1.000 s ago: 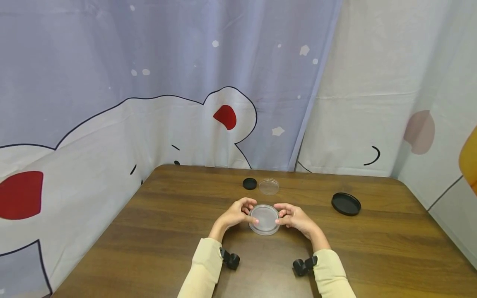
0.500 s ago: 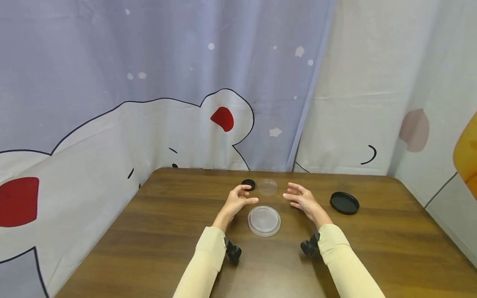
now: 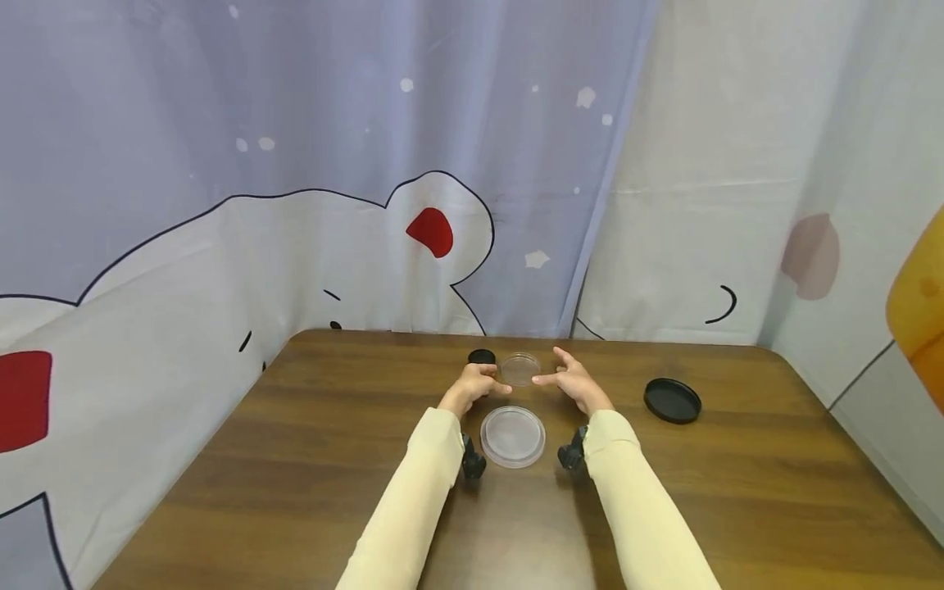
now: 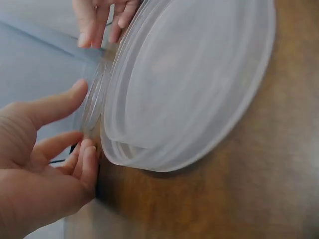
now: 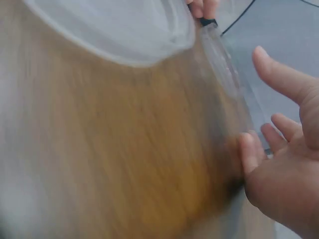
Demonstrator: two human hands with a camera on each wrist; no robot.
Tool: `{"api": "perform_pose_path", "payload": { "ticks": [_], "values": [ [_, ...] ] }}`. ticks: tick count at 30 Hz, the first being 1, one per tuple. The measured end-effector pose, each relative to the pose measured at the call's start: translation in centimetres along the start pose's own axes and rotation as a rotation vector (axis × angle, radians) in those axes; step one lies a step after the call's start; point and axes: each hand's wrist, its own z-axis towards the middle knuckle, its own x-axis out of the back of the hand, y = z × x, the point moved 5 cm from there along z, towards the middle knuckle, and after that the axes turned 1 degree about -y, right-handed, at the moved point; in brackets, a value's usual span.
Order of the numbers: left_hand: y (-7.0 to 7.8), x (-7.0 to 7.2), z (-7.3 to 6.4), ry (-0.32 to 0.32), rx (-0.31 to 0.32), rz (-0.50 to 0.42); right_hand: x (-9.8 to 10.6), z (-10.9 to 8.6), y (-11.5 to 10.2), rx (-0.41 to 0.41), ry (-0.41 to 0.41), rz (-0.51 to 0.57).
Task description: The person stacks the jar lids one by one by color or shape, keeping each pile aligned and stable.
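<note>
A clear round dish (image 3: 519,369), shallow like a petri dish, lies near the table's far edge between the two hands. To its left, my left hand (image 3: 474,387) has thumb and fingers spread apart and holds nothing. My right hand (image 3: 578,383) is on the other side, thumb and fingers also parted around bare air. A larger frosted round dish (image 3: 513,437) with a raised rim rests nearer, between the wrists, and fills much of the left wrist view. Just beyond the left fingers sits a small black round lid (image 3: 482,357), partly covered by that hand.
A larger black round lid (image 3: 673,401) lies on the right side of the wooden table (image 3: 295,475). A printed curtain (image 3: 324,262) hangs close behind the table's far edge. Small black wrist cameras stick out under both sleeves.
Both hands have let go of the frosted dish and moved forward to either side of the clear dish. The frosted dish stays on the table. The head view has shifted slightly.
</note>
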Motion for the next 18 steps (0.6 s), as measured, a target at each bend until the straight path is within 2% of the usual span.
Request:
{"api": "perform_pose_path", "payload": {
  "ticks": [5, 8, 10, 14, 18],
  "values": [
    [1.7, 0.4, 0.4, -0.127, 0.036, -0.006, -1.0, 1.0, -1.0, 0.006, 0.017, -0.01],
    [2.8, 0.4, -0.1, -0.159, 0.03, -0.012, -1.1, 1.3, -1.5, 0.035, 0.029, -0.019],
    [2.6, 0.3, 0.1, -0.164, 0.025, -0.003, -1.2, 1.3, -1.4, 0.038, 0.029, -0.021],
    [0.5, 0.3, 1.6, -0.119, 0.0, 0.037, -1.7, 1.3, -0.7, 0.034, 0.007, -0.024],
    [-5.4, 0.7, 8.2, -0.09, -0.034, 0.047, -2.4, 1.1, -0.3, 0.051, 0.017, -0.022]
  ]
}}
